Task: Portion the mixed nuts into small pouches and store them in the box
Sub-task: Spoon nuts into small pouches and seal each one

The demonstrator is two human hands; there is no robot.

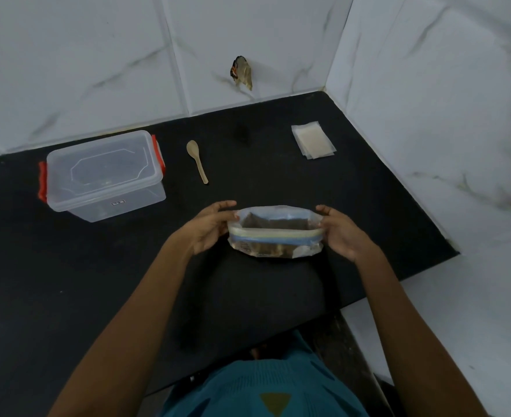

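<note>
Your left hand [207, 228] pinches the left end of the zip bag [273, 237] mouth and your right hand [346, 234] pinches the right end. The bag sits between them with its mouth spread, low over the black counter [67, 281]. Print on the bag's front left is too blurred to read. Contents show only as a brown mass. Beyond it are the wooden spoon [197, 161], the pouch stack [312, 140] far right, and the clear box [103, 176] far left. Its lid is on, the latches are red, and its small front label is unreadable.
</note>
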